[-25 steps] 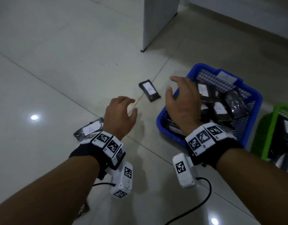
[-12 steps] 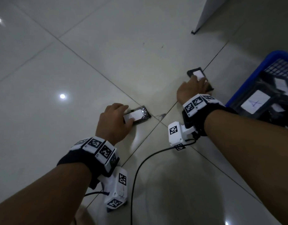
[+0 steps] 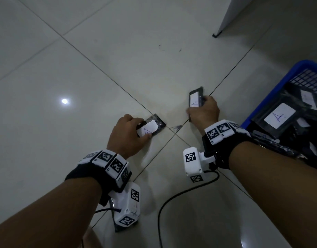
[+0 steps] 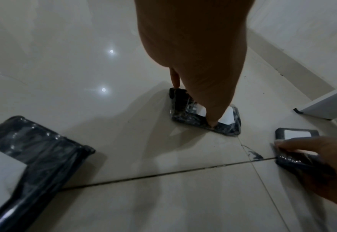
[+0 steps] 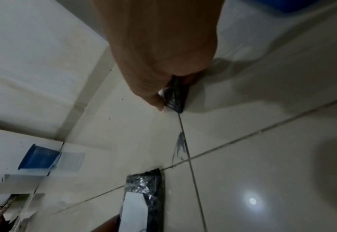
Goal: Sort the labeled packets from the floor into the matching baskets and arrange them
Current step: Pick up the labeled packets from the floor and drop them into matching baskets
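head view: two hands down on pale floor tiles, each on a dark packet
left hand: fingers and thumb curled round left packet, pinching its near end
left packet: dark wrap, white label with blue triangle mark, lying on floor just left of the tile-joint cross
right hand: fingers clamped on right packet, thumb on one long edge, fingers on the other
right packet: dark wrap, white label with a faint pen mark, far end sticking out past the knuckles; lifted or flat, cannot tell
blue basket: right edge of head view, near right hand, holds dark packets, top one labelled "a"
third packet: left wrist view, on floor well apart from left packet, label mark not readable
cable: black, on floor between the forearms
white panel: upright, far right, foot on floor
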Tool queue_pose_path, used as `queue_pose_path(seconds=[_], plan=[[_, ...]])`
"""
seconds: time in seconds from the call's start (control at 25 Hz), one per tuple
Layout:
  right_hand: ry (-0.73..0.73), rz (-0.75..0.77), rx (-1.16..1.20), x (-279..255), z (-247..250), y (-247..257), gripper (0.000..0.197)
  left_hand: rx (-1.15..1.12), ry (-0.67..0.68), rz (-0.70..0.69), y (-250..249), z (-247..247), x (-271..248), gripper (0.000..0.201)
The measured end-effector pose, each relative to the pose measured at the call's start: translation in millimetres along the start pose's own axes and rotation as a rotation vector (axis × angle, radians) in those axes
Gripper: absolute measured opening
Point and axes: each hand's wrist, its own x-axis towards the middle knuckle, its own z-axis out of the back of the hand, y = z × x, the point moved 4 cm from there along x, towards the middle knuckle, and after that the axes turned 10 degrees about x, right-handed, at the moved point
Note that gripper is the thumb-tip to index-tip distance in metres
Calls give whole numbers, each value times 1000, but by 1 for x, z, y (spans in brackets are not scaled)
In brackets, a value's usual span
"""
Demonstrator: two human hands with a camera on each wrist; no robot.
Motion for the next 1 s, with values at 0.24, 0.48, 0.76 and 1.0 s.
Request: queue_pose_path(seconds=[0.24, 0.48, 0.76, 1.0], plan=[[147, 141, 28, -33, 29, 12, 19, -247, 104, 171, -22, 2, 9, 24], [64, 274, 231, -46, 108, 55, 24, -565, -12, 159, -102, 22, 31, 21], [-405, 296, 220, -40, 269, 23, 32, -743, -11, -78, -256, 25, 36, 25], [-333, 79, 46, -36, 311, -39, 39, -751, 3, -286, -327, 5, 9, 25]])
